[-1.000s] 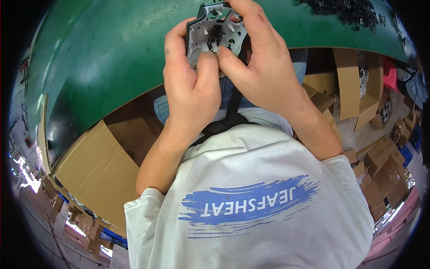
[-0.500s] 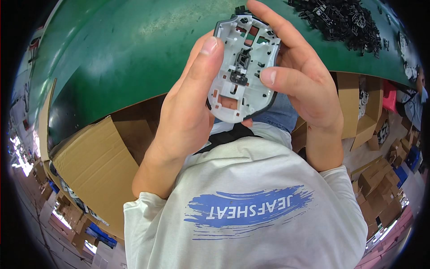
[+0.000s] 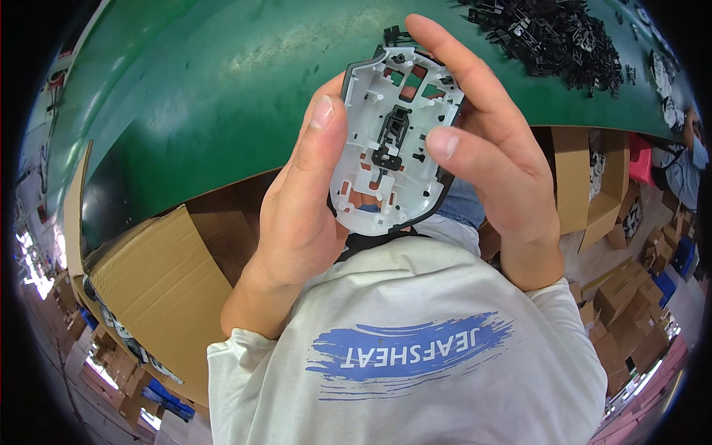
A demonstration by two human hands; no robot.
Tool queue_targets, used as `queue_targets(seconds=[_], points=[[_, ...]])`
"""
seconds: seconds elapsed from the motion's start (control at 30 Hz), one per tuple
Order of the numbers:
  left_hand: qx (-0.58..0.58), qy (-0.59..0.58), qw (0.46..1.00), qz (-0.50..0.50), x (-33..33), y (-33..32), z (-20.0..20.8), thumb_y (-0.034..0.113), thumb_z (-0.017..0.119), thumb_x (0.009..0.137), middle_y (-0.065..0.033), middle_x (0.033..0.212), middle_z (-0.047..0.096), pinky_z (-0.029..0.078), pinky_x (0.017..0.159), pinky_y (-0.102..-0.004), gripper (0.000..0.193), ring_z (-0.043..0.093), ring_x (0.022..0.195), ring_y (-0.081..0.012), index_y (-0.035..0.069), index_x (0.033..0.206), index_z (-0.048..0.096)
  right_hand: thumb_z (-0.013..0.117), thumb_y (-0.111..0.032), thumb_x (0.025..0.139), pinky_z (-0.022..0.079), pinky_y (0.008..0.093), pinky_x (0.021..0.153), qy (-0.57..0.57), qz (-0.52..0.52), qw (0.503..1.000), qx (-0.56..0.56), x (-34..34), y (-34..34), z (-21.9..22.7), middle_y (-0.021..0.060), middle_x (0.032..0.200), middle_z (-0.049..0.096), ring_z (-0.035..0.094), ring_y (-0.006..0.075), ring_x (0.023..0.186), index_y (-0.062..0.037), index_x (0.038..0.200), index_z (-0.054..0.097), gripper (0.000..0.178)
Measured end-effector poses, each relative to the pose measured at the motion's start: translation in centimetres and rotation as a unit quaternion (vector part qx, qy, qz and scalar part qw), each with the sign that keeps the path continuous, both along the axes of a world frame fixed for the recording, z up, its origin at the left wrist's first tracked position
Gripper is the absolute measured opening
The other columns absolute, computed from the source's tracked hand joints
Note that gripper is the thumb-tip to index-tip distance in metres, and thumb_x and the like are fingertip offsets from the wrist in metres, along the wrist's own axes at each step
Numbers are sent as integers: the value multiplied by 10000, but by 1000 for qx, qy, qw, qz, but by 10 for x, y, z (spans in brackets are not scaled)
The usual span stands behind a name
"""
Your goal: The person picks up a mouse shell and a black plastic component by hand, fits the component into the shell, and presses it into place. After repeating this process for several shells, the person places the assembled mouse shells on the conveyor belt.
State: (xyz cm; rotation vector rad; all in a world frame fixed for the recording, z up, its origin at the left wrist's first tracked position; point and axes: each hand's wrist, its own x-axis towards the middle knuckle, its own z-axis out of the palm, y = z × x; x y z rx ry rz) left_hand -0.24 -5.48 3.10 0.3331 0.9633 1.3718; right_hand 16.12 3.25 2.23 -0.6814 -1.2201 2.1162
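Observation:
Between my two hands is a white and black plastic housing (image 3: 356,100), its hollow inner side facing up. It has a rounded near end, several cut-outs and pegs, and a black clip-like part (image 3: 391,137) set along its middle. My left hand (image 3: 300,193) grips the left edge, thumb along the rim and fingers underneath. My right hand (image 3: 504,163) holds the right edge, with the thumb over the inside and the index finger stretched along the far corner. The fingers beneath show only through the cut-outs. A small black part (image 3: 397,34) is just beyond the housing's far end.
A green table (image 3: 222,111) lies under and beyond my hands, with a heap of black plastic parts (image 3: 549,41) at the far right. An open cardboard box (image 3: 159,282) stands at the left, another box (image 3: 575,178) at the right. A person (image 3: 682,167) is at the far right edge.
Both hands have brought the housing slightly nearer to me and left, and tilted it a little. The left thumb has shifted outward along the rim. The grip stays on both sides.

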Motion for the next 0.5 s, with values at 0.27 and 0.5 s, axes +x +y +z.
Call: queue_targets(seconds=[0.27, 0.5], points=[[195, 38, 980, 10, -163, -75, 25, 411, 389, 1178, -209, 1543, 584, 494, 1186, -538, 575, 607, 1375, -375, -12, 1552, 498, 708, -276, 1053, 548, 288, 887, -288, -164, 879, 343, 4, 72, -57, 85, 1242, 723, 681, 136, 1020, -56, 1451, 655, 458], [-92, 516, 626, 578, -317, -282, 143, 298, 435, 1171, -162, 1516, 618, 507, 1171, -416, 481, 617, 1369, -277, -14, 1523, 535, 781, -314, 975, 564, 399, 909, -401, -81, 709, 575, -28, 70, -62, 106, 1154, 717, 707, 318, 1041, -106, 1236, 775, 334]])
